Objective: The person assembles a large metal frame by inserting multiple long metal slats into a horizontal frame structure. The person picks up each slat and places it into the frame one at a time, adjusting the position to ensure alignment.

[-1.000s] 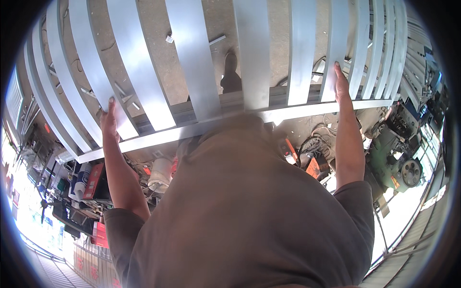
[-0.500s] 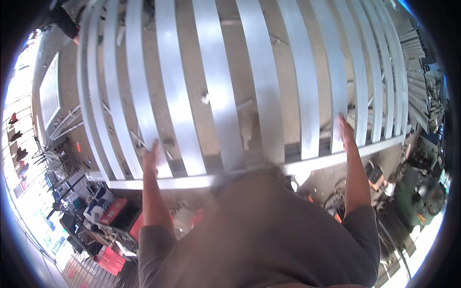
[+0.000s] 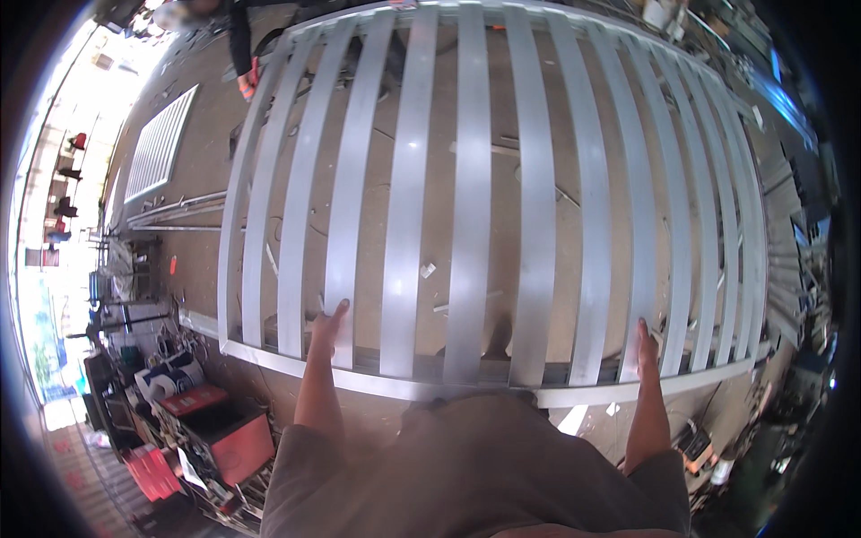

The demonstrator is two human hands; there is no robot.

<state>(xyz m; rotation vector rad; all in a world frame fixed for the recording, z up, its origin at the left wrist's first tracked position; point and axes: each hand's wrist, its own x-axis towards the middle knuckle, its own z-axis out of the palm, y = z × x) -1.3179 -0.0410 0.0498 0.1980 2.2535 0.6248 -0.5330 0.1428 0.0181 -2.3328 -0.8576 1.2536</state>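
A large silver metal panel [image 3: 471,184] of long parallel slats stretches away in front of me, framed by a rail [image 3: 377,384] along its near edge. My left hand [image 3: 328,328] is closed on a slat left of my body, just above that rail, with the thumb lying on its face. Another slat on the right is gripped by my right hand [image 3: 647,350], thumb upward along it. The slats hide most of the fingers of both hands. At the far left corner of the panel, a co-worker's hand in a red-orange glove [image 3: 248,82] is by the outermost slat.
A smaller white slatted panel [image 3: 161,143] and metal bars [image 3: 179,211] lie on the floor to the left. A red box [image 3: 238,448] stands near me at lower left. Orange-and-black equipment [image 3: 694,446] sits at lower right, with metal profiles [image 3: 782,296] stacked beyond the panel.
The view has lifted, so the panel's far edge and more of the co-worker now show. The panel and my hands sit lower in the picture; both hands keep their grip on the slats.
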